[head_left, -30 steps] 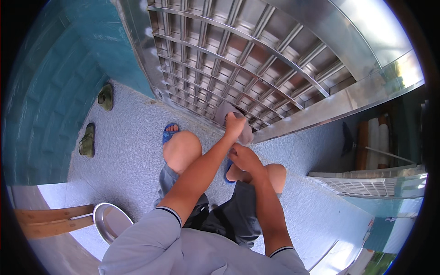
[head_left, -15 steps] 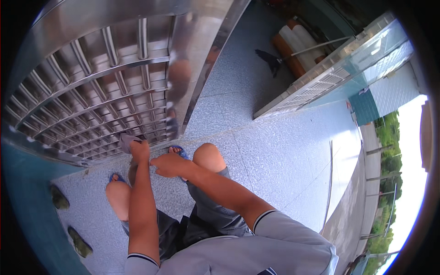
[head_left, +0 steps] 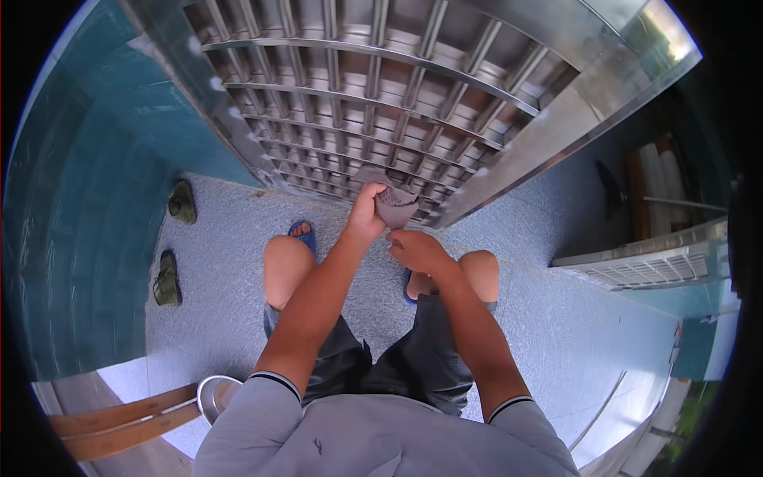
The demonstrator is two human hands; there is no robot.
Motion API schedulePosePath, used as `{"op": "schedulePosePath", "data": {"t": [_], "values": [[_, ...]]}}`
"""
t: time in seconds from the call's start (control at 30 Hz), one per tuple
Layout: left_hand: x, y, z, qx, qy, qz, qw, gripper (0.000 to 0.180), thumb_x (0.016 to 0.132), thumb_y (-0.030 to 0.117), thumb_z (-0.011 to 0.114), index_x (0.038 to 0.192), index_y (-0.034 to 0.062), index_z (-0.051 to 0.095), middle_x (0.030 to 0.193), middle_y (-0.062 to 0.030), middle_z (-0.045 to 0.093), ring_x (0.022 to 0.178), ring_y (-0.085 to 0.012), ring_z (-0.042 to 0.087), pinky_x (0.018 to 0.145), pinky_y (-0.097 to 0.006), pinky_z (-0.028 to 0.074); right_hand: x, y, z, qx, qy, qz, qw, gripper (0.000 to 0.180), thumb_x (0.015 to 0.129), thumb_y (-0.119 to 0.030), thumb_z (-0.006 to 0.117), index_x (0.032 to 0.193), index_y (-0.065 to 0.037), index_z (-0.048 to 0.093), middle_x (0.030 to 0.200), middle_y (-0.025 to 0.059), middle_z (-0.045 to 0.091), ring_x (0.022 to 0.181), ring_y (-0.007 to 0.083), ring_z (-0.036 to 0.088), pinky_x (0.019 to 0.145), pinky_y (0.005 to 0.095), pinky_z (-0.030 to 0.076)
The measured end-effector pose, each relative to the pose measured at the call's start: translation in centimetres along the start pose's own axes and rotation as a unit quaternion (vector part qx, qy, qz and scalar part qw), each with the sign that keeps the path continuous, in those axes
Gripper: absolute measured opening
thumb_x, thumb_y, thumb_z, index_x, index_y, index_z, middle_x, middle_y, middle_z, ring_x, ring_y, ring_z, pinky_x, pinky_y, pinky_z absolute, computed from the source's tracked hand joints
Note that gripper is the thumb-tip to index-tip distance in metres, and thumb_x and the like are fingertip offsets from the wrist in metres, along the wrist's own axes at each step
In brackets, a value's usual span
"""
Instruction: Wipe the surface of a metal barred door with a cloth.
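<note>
My left grip (head_left: 367, 213) holds matt, slightly rough cloth (head_left: 397, 208); before me the barred door (head_left: 377, 48) is smooth, glossy metal, the wall (head_left: 87, 238) smooth with a dull sheen, the floor (head_left: 222, 270) grainy. My sandals (head_left: 309, 238) look like plastic, the basin (head_left: 203, 397) is shiny metal, the slats (head_left: 131, 412) are smooth wood

The barred door (head_left: 373, 99) stands before the person, the cloth (head_left: 397, 210) in the left hand (head_left: 366, 213) near its foot. Left, shoes (head_left: 167, 282) lie on the floor (head_left: 214, 278) beside the wall (head_left: 87, 222); farther back, a basin (head_left: 204, 402) adjoins slats (head_left: 127, 409).

No legible text or signs anywhere
</note>
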State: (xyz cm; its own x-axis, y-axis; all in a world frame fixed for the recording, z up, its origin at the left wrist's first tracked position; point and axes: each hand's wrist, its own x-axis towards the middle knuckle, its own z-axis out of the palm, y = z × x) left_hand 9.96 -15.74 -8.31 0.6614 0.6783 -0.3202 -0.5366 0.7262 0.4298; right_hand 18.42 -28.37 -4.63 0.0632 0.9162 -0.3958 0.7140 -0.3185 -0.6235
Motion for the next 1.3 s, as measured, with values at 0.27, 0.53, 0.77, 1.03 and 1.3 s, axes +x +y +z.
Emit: {"op": "schedulePosePath", "data": {"t": [0.27,0.53,0.77,1.03,1.3], "values": [[-6.2,0.5,1.7,0.071,-0.115,-0.090,0.987,0.025,0.084,0.008,0.050,0.108,0.0028,0.055,0.102,-0.0106,0.061,0.094,-0.0206,0.061,0.084,-0.035,0.050,-0.6,-1.2,-0.9,-0.190,-0.023,0.136,0.972,0.031,0.076,-0.036,0.056,0.091,-0.010,0.066,0.094,0.0123,0.066,0.092,0.0300,0.061,0.079,0.0394,0.049],[-7.4,0.3,-0.2,0.096,-0.076,-0.124,0.985,0.028,0.090,0.022,0.052,0.113,0.0057,0.052,0.106,-0.0084,0.060,0.096,-0.0203,0.061,0.085,-0.035,0.050,0.9,1.4,-0.5,-0.005,0.150,0.022,0.988,0.026,0.072,-0.014,0.061,0.095,-0.002,0.062,0.097,0.0200,0.063,0.094,0.0329,0.060,0.080,0.0401,0.047],[-6.4,2.4,-0.3,0.038,0.176,-0.016,0.983,0.035,0.094,0.037,0.043,0.111,0.0070,0.052,0.110,-0.0074,0.058,0.098,-0.0232,0.057,0.087,-0.039,0.047,1.2,-0.3,-1.1,0.346,-0.053,0.107,0.931,0.029,0.084,-0.019,0.054,0.111,-0.007,0.057,0.098,0.0084,0.063,0.090,0.0181,0.059,0.075,0.0325,0.047],[-5.5,8.8,-0.1,0.002,0.104,0.041,0.994,0.043,0.095,0.041,0.033,0.109,0.0055,0.053,0.107,-0.0098,0.059,0.100,-0.0243,0.055,0.091,-0.041,0.043,1.1,-2.9,-1.8,0.521,-0.012,0.139,0.842,0.034,0.088,-0.031,0.055,0.106,-0.003,0.058,0.080,0.0016,0.058,0.071,0.0103,0.053,0.062,0.0260,0.043],[-4.3,10.5,-3.2,-0.008,0.232,-0.003,0.973,0.043,0.091,0.041,0.039,0.108,0.0039,0.053,0.111,-0.0128,0.058,0.099,-0.0279,0.057,0.089,-0.039,0.044,4.6,-2.7,2.5,0.573,-0.017,-0.022,0.819,0.024,0.086,-0.031,0.060,0.096,-0.009,0.060,0.090,-0.0003,0.062,0.082,0.0103,0.056,0.071,0.0261,0.042]]}}
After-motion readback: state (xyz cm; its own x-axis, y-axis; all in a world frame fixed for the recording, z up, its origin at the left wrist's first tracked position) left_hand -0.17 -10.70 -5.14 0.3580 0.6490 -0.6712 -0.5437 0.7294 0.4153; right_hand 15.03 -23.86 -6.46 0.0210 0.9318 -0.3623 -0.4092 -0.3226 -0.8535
